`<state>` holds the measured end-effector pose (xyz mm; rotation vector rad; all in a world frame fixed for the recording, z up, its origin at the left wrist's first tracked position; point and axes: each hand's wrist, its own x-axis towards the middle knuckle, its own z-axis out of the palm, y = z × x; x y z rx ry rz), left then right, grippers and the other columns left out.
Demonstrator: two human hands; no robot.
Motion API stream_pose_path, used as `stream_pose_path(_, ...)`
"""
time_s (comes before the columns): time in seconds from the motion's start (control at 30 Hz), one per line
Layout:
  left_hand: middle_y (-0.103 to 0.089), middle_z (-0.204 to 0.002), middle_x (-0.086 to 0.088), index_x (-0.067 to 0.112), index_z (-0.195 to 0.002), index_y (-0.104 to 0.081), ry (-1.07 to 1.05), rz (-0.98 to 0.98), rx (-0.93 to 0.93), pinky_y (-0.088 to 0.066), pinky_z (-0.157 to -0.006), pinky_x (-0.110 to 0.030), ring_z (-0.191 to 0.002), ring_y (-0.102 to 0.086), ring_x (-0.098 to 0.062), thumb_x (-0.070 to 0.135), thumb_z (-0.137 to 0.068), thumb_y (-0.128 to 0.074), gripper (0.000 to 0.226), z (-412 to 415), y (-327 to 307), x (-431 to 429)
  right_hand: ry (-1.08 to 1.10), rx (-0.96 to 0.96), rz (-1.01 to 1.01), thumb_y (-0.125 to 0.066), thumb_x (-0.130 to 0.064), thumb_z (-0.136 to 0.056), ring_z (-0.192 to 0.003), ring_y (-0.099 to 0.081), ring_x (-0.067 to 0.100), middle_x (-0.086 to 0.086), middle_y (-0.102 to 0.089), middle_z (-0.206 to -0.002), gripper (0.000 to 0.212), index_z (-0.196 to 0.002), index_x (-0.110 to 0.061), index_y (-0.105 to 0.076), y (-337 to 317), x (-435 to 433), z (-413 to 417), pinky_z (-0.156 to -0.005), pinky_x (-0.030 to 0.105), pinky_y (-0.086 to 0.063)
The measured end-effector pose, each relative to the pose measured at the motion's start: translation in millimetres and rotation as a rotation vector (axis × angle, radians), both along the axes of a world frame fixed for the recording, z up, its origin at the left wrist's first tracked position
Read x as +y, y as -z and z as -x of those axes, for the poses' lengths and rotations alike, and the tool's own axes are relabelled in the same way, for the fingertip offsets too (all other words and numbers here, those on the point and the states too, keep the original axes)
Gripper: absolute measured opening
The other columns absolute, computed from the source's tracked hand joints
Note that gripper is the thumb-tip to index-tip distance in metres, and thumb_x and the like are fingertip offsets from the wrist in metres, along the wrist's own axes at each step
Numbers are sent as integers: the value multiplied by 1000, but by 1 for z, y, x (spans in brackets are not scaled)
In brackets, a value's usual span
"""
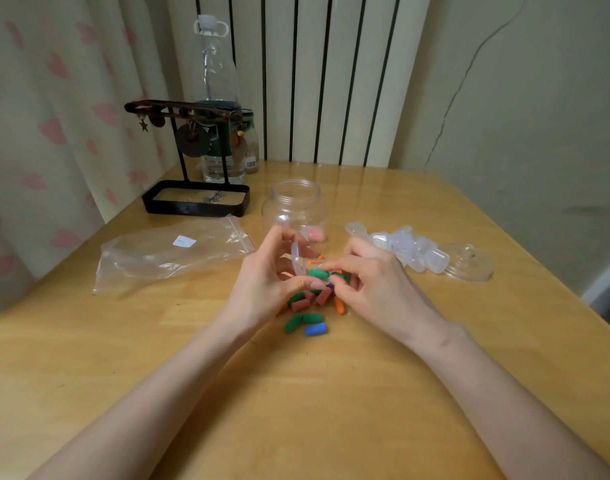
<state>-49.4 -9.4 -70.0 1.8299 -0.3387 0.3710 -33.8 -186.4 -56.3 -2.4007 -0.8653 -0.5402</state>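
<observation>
Mid-counter, short of the far edge, left hand [272, 282] held a small clear case [298, 259] tipped up with its lid open, fingers curled round it and thumb on the lower rim, probably to present the mouth. Right hand [369, 282] pinched a green plug [319, 273] between thumb and forefinger right at that mouth, other fingers loosely curled. Both hands hovered over the loose plug pile [308, 308]. Open jar [294, 206] stood behind, one filled pink case inside. Empty cases [411, 251] were heaped toward the right edge.
</observation>
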Motion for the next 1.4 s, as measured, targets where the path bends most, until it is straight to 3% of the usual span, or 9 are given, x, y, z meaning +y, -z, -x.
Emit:
stream_pose_path(0.13,-68,-100,2,14,-97,-48,10,9,6,-56,-75,-28,-85,-70,-9,1,-63,-82,50,-1,0,-1,12,64,-174,-70,-4,-80,-60,-52,10,-1,-55,-76,26,-99,-22,-73,-13,-8,-3,-62,12,-42)
stream_pose_path(0.27,-69,-96,7,17,-95,-49,45,40,21,-55,-78,-25,-90,-69,-7,3,-63,-82,49,-1,0,-3,-45,246,-574,-71,-2,-79,-68,-64,21,4,-66,-84,23,-82,-25,-71,-26,-12,0,-60,29,-55)
stream_pose_path(0.43,-66,-90,20,27,-96,-50,84,72,0,-52,-76,-20,-82,-66,-5,-1,-64,-81,52,2,-1,-5,11,196,-472,-75,2,-70,-57,-50,0,-8,-63,-72,23,-76,-19,-67,-7,7,4,-57,10,-39)
stream_pose_path(0.67,-66,-100,8,26,-98,-52,122,144,-1,-53,-76,-22,-90,-67,-8,-3,-64,-79,52,2,-2,-4,6,299,-682,-74,2,-71,-66,-59,33,-7,-67,-71,33,-73,-30,-65,-1,11,3,-64,40,-51)
stream_pose_path(0.83,-61,-113,-2,19,-100,-52,152,215,13,-54,-77,-22,-101,-64,-14,-6,-65,-76,49,3,-4,-6,-29,386,-901,-75,0,-72,-68,-60,22,0,-68,-76,29,-74,-27,-64,0,14,3,-67,53,-53)
stream_pose_path(1.0,-64,-118,-5,22,-116,-57,159,254,55,-56,-81,-32,-98,-68,-20,5,-67,-77,55,4,-5,-5,-77,358,-726,-72,-18,-75,-81,-58,19,1,-61,-99,13,-86,-24,-72,-2,10,3,-68,36,-53)
stream_pose_path(1.13,-71,-105,-7,15,-125,-59,236,339,289,-54,-74,-23,-86,-66,-21,19,-73,-67,53,1,-6,0,-269,322,-418,-66,-3,-74,-111,-52,6,-9,-48,-131,62,-126,-35,-51,-9,-7,-1,-84,21,-49)
stream_pose_path(1.3,-55,-78,-11,17,-108,-71,385,178,403,-33,-61,-28,-64,-47,-13,40,-79,-70,38,0,-4,6,-234,99,-307,-74,1,-71,-108,-58,11,-4,-65,-109,35,-102,-14,-71,1,-4,-7,-90,34,-49)
stream_pose_path(1.4,-57,-75,-2,11,-110,-69,402,64,409,-28,-60,-31,-72,-44,-22,76,-59,-65,83,-1,-3,10,-234,129,-352,-76,-2,-71,-95,-63,13,0,-69,-98,23,-93,-11,-73,1,-4,-6,-82,34,-51)
